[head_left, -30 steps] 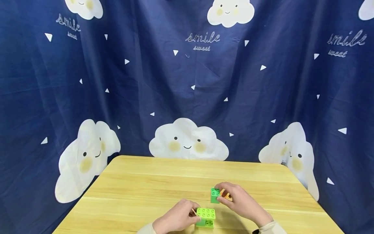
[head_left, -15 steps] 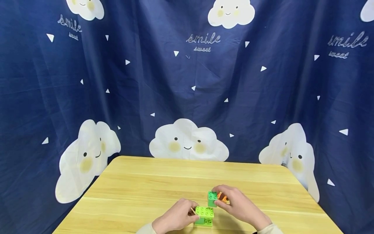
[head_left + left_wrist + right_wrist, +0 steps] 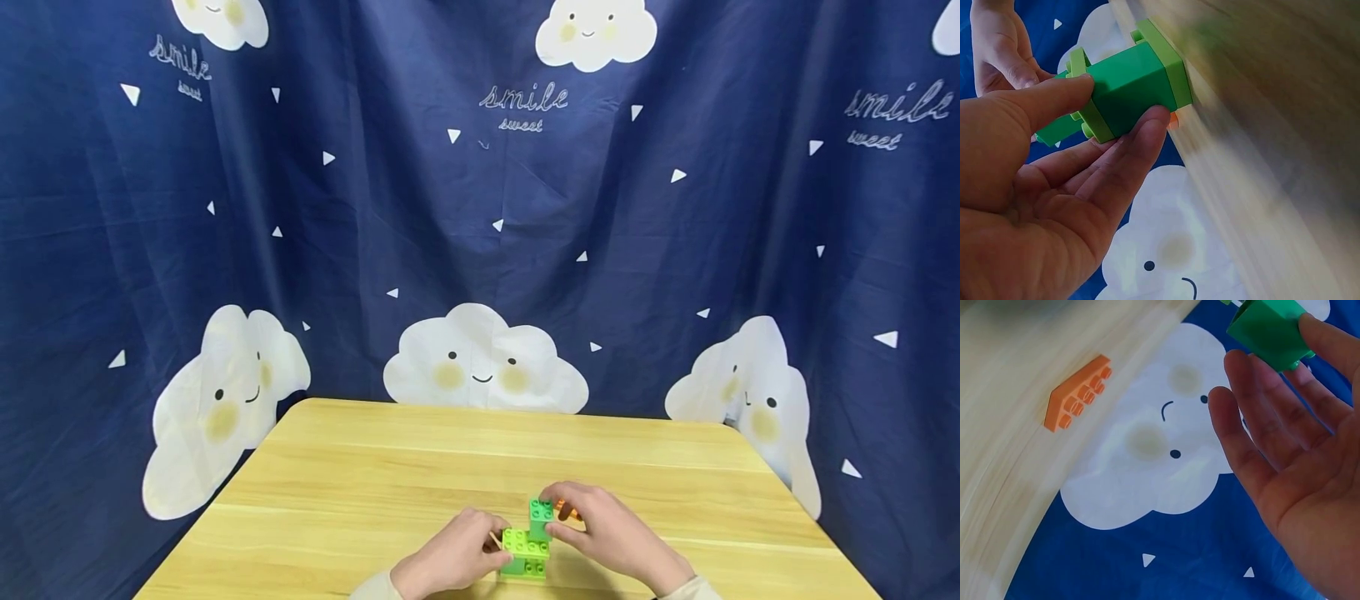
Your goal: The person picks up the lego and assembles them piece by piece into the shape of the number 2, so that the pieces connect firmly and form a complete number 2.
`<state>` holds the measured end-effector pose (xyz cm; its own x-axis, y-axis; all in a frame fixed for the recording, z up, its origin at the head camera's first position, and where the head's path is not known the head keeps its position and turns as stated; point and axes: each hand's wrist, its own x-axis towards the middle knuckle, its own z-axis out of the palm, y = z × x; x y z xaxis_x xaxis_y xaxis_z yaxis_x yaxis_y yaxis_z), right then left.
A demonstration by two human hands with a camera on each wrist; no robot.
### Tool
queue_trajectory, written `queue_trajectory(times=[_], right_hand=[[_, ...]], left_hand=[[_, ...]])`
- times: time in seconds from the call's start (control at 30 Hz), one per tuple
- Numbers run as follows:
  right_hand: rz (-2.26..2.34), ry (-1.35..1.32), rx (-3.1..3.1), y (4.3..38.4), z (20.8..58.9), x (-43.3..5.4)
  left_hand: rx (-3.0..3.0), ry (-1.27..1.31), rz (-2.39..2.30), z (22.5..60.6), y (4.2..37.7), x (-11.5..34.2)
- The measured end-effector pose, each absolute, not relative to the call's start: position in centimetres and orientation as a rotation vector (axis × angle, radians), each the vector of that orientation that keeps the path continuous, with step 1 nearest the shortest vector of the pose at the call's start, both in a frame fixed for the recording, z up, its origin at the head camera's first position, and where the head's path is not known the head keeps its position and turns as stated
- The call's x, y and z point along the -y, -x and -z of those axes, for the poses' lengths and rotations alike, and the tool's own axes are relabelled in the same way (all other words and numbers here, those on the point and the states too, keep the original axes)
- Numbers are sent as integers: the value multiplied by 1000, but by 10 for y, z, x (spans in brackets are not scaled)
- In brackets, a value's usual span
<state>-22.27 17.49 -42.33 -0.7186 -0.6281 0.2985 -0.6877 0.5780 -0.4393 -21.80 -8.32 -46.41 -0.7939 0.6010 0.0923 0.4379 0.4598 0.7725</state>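
My left hand (image 3: 459, 548) grips the left end of a small stack of building bricks near the table's front. The stack has a lime-green studded plate (image 3: 513, 542) on top, a green brick (image 3: 1129, 87) under its left part and another lime plate (image 3: 1169, 69) at the bottom. With thumb and fingers, my right hand (image 3: 615, 533) pinches a second green brick (image 3: 541, 518), studs up. In the head view that brick overlaps the right end of the top plate. The right wrist view shows only its side and part of its studs, between thumb and fingers.
An orange studded plate (image 3: 1079, 394) lies on the wooden table (image 3: 375, 483), behind my right hand in the head view. Beyond the table's far edge hangs a dark blue curtain (image 3: 420, 208) printed with white clouds.
My right hand has brought its green brick toward me and slightly left, from behind the stack to over the top plate's right end. My left hand stays nearly still on the stack.
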Motion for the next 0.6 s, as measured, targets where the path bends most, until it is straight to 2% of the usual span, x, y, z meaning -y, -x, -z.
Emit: queue_trajectory(times=[0.6], right_hand=[[-836, -1170, 2704, 222, 423, -173]], left_hand=[[-2535, -905, -1227, 461, 217, 82]])
